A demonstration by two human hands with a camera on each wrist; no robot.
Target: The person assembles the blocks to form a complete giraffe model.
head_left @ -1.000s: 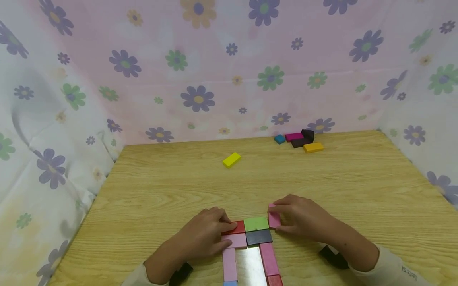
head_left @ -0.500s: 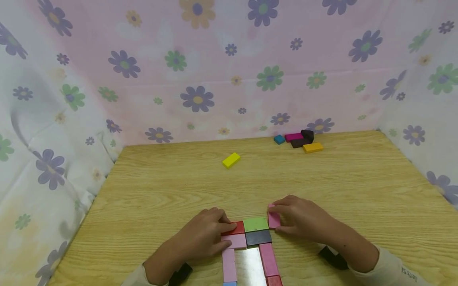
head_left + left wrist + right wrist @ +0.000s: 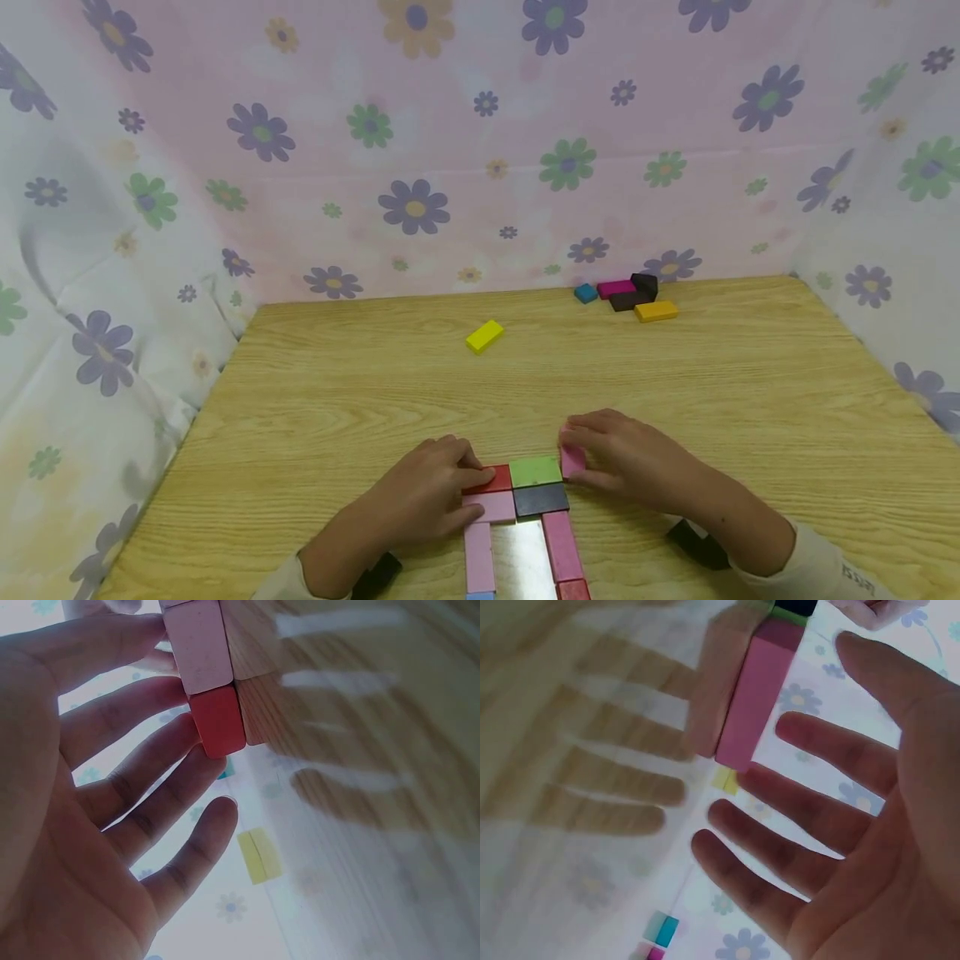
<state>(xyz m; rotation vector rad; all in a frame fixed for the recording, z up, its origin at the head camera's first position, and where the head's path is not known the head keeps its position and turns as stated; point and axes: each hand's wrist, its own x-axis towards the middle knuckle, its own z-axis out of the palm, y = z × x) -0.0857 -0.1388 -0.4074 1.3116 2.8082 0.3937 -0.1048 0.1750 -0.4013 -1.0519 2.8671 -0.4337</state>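
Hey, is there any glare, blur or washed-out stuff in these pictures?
Head view: white glare on the table between the rows of blocks, otherwise soft light. Left wrist view: the flowered cloth is washed out behind the left hand, table reflections smeared. Right wrist view: the right hand looks dim against bright cloth and is mirrored, blurred, in the table.
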